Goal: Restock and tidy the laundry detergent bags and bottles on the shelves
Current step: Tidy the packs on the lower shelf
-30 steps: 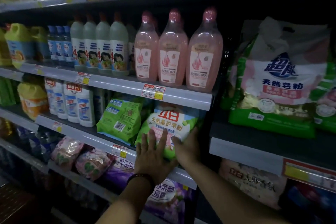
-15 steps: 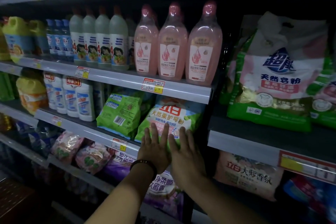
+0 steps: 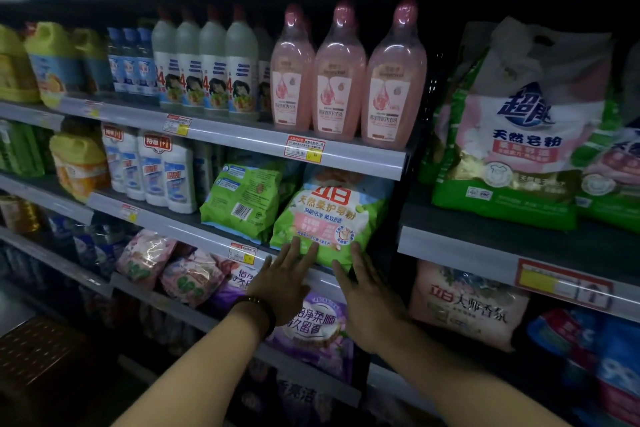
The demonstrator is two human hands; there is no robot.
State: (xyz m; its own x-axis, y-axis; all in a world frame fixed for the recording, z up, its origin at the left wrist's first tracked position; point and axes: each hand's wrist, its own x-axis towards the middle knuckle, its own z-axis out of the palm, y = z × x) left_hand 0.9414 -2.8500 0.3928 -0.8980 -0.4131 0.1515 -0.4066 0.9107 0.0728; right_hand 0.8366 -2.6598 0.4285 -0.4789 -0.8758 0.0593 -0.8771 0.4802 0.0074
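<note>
1. Hands reach forward side by side: left hand (image 3: 287, 276) and right hand (image 3: 369, 298), fingers straight and released, tips on the lower edge of the bag (image 3: 327, 215).
2. Bag stands on the shelf (image 3: 194, 230), just beside a second bag (image 3: 242, 199), under pink bottles (image 3: 343, 80).

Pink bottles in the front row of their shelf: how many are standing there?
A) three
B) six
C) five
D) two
A: three pink bottles stand side by side at the shelf edge, just above the green and white bag.
</note>
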